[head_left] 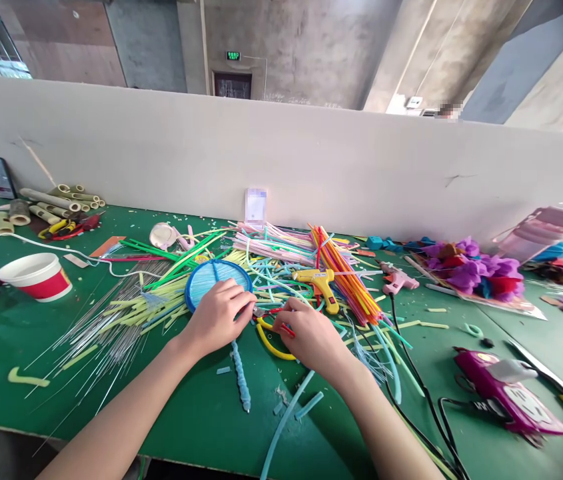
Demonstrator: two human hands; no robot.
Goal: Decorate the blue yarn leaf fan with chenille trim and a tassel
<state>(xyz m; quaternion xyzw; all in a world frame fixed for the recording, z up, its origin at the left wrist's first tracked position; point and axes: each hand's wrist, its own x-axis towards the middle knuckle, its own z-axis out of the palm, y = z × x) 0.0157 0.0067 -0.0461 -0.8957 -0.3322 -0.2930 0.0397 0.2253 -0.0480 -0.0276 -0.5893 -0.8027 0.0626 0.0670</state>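
A round, fan-shaped piece [206, 283] with a dark blue rim and light blue strands across it lies near the table's middle. My left hand [221, 310] is closed at its lower right edge, fingers bent over the rim. Below that hand a twisted light blue handle [240, 377] points toward me. My right hand [306, 327] is wrapped round red-handled pliers [287, 329], with their metal jaws close to my left fingertips. Under them curves a yellow loop [268, 341]; whether it belongs to the pliers I cannot tell. What the jaws touch is hidden.
Colored pipe cleaners [281, 243] pile up behind my hands. A yellow glue gun [324, 283] and a pink glue gun [398, 279] lie to the right, cables running forward. A paper cup [36, 277] stands left; purple flowers [476, 267] and a magenta device [508, 393] are right.
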